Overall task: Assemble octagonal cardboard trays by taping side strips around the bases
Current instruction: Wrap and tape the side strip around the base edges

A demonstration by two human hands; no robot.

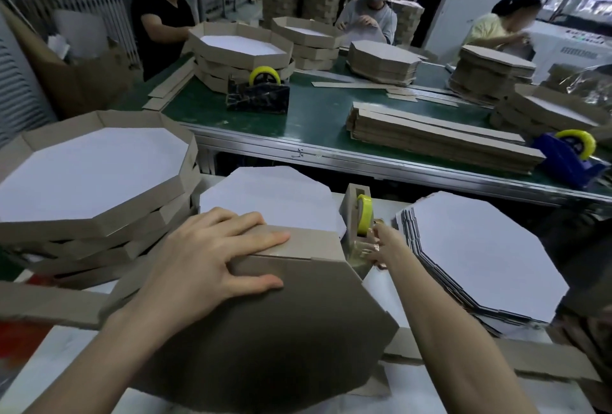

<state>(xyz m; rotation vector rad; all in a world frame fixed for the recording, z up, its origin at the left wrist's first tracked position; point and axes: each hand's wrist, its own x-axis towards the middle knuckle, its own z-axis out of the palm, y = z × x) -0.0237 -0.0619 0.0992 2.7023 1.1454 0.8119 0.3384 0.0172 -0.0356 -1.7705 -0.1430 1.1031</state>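
White surface (66,357) in a workshop, with a green belt (314,115) running behind it where other people are working. I am watching the left hand (205,254) pressing flat, fingers straight and released, on the tray (265,331) lying brown side up at centre, its strip (311,241) standing along the far edge. The right hand (381,244) is reaching to the dispenser (351,211) just beside the tray. Whether its fingers are grasping tape I cannot tell. Finished trays (82,165) are sitting stacked at left, bases (480,258) at right.
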